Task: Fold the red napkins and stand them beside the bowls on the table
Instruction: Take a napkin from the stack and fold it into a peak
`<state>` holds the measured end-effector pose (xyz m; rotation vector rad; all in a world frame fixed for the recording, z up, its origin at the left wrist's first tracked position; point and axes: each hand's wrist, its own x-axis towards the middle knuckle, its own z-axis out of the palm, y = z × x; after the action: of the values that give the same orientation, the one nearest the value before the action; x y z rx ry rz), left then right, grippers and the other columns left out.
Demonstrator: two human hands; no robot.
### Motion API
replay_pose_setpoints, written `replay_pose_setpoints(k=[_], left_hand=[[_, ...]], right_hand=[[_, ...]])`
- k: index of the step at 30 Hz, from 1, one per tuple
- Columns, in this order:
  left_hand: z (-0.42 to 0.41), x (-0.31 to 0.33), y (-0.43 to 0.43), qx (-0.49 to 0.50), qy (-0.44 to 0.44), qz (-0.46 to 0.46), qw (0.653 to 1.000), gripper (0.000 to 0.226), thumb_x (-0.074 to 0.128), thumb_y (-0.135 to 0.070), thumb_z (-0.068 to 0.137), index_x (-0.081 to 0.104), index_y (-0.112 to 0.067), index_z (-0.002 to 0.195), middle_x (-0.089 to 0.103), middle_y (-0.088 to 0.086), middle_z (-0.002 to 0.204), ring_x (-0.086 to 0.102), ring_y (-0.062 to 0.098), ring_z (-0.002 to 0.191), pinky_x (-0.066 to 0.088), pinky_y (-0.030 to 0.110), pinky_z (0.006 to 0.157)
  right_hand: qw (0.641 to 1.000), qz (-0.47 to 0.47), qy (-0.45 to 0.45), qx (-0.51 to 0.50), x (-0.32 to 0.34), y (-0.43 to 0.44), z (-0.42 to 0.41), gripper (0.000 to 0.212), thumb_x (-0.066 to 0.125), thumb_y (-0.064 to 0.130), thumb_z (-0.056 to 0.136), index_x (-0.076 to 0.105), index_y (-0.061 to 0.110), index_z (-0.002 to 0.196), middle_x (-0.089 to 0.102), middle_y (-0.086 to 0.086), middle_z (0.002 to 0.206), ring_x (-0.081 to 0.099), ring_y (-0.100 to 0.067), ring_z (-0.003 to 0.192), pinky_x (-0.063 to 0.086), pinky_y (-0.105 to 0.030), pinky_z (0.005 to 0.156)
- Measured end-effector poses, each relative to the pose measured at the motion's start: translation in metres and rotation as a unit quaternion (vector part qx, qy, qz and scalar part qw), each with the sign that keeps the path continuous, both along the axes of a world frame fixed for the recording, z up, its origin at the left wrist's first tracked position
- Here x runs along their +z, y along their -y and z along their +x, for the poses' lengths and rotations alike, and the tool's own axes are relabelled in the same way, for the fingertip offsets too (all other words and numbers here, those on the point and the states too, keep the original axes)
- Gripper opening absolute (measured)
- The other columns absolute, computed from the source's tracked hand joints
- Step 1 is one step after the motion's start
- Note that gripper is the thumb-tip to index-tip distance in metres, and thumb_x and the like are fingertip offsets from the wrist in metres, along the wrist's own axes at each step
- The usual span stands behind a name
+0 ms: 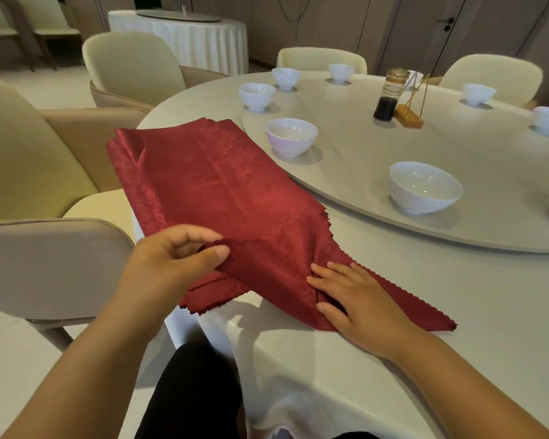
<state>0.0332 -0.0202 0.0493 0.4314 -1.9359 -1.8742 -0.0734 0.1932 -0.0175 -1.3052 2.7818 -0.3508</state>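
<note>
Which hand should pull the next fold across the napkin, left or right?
Left, probably. The left hand pinches a lifted fold of the napkin, free to carry it over. The right hand lies flat on the cloth, pinning it to the table; best kept as anchor.

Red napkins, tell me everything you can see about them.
The red napkins are shiny patterned cloth with zigzag edges, apparently several layers. They lie flat on the white-clothed table, left side overhanging its edge, beside a white bowl. The left hand pinches a lifted fold; the right hand presses flat on the near right corner.
</note>
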Motion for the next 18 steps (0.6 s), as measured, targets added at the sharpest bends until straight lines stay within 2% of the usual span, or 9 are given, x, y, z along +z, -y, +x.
replay_pose_setpoints(k=[2,5,6,8,10,12,15,18], left_hand=[[-0.01,0.01,-0.012,-0.022,-0.03,-0.013,0.999,0.02,0.065,0.003,0.073,0.063,-0.017,0.07,0.065,-0.012,0.055,0.06,-0.003,0.056,0.047,0.006,0.056],[-0.029,0.024,-0.035,-0.073,-0.065,-0.064,0.993,0.023,0.069,0.001,0.072,0.063,-0.021,0.07,0.063,-0.018,0.057,0.058,-0.004,0.061,0.048,0.007,0.061],[-0.035,0.029,-0.044,-0.095,-0.074,-0.081,0.989,0.023,0.07,0.001,0.072,0.063,-0.021,0.071,0.062,-0.018,0.056,0.056,-0.005,0.059,0.047,0.007,0.06],[-0.047,0.036,-0.06,-0.141,-0.089,-0.089,0.982,0.024,0.069,0.002,0.074,0.061,-0.021,0.072,0.06,-0.016,0.053,0.054,-0.004,0.052,0.044,0.006,0.056],[-0.059,0.038,-0.075,-0.178,-0.091,-0.087,0.976,0.026,0.069,0.002,0.075,0.06,-0.022,0.073,0.059,-0.015,0.051,0.052,0.001,0.052,0.043,0.007,0.054],[-0.07,0.035,-0.09,-0.206,-0.076,-0.092,0.971,0.026,0.07,-0.001,0.075,0.058,-0.024,0.073,0.058,-0.015,0.05,0.05,0.008,0.055,0.042,0.01,0.054],[-0.081,0.025,-0.114,-0.248,-0.053,-0.107,0.961,0.026,0.07,-0.004,0.076,0.057,-0.027,0.073,0.056,-0.013,0.053,0.048,0.003,0.051,0.041,0.009,0.053],[-0.089,0.007,-0.138,-0.281,-0.041,-0.138,0.949,0.029,0.07,-0.006,0.077,0.054,-0.03,0.072,0.055,-0.01,0.064,0.051,0.005,0.058,0.043,0.012,0.061]], right_hand=[[1.0,-0.018,0.02,0.014,-0.004,-0.004,-0.005,0.083,0.001,0.057,0.068,0.037,0.03,0.138,0.022,0.017,0.148,0.01,0.005,0.132,-0.012,-0.009,0.1],[0.994,-0.085,0.066,-0.008,0.004,-0.009,-0.007,0.061,0.021,0.03,0.076,0.05,0.016,0.128,0.035,0.006,0.145,0.028,-0.003,0.132,0.002,-0.002,0.1],[0.993,-0.091,0.07,-0.024,0.008,-0.012,-0.008,0.059,0.025,0.02,0.071,0.053,0.013,0.123,0.038,0.004,0.143,0.033,-0.007,0.131,0.006,-0.003,0.1],[0.994,-0.087,0.059,-0.041,0.013,-0.024,-0.011,0.06,0.029,0.014,0.065,0.054,0.012,0.119,0.042,0.004,0.141,0.038,-0.01,0.127,0.004,-0.004,0.101],[0.995,-0.076,0.042,-0.055,0.016,-0.038,-0.012,0.061,0.032,0.021,0.066,0.052,0.016,0.123,0.046,0.005,0.137,0.041,-0.011,0.124,0.007,-0.015,0.107],[0.995,-0.058,0.026,-0.075,0.012,-0.054,-0.013,0.067,0.028,0.041,0.068,0.049,0.02,0.129,0.047,0.006,0.135,0.041,-0.012,0.123,0.015,-0.029,0.11],[0.992,-0.048,0.024,-0.117,0.002,-0.079,-0.017,0.075,0.024,0.059,0.068,0.051,0.021,0.127,0.048,0.005,0.134,0.041,-0.013,0.123,0.022,-0.033,0.109],[0.982,-0.069,0.034,-0.17,-0.009,-0.096,-0.019,0.069,0.031,0.063,0.07,0.057,0.021,0.119,0.054,0.004,0.128,0.045,-0.015,0.12,0.03,-0.039,0.105]])
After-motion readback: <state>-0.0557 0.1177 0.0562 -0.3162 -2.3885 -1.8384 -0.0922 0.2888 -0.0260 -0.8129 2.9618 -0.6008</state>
